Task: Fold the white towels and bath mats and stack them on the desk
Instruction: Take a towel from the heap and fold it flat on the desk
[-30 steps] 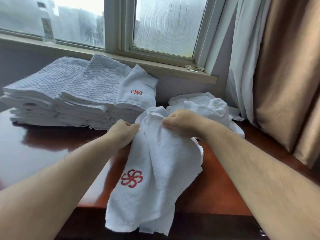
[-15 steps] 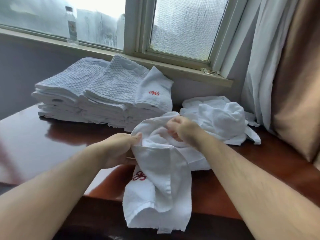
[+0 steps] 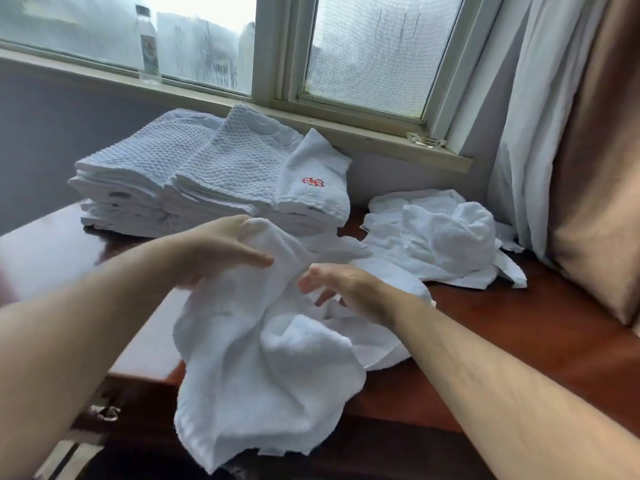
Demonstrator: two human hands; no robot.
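Note:
A crumpled white towel [image 3: 263, 368] lies in front of me and hangs over the front edge of the dark wooden desk [image 3: 526, 341]. My left hand [image 3: 221, 251] holds its upper left edge, thumb in front and fingers behind the cloth. My right hand [image 3: 343, 289] hovers over the towel's middle with fingers loosely spread, gripping nothing. Two side-by-side stacks of folded white towels and bath mats [image 3: 221, 168] stand at the back left, and the top right one shows a red logo. A heap of unfolded white towels [image 3: 443, 237] lies at the back right.
A plastic water bottle [image 3: 149, 46] and a glass ashtray [image 3: 424, 142] sit on the window sill behind the desk. White and brown curtains [image 3: 588, 168] hang at the right. A drawer handle [image 3: 104, 412] shows below the desk's front edge.
My right hand let go of the towel and opened. The towel sagged lower onto the desk, hiding its red logo. My left hand shifted up and left along the edge.

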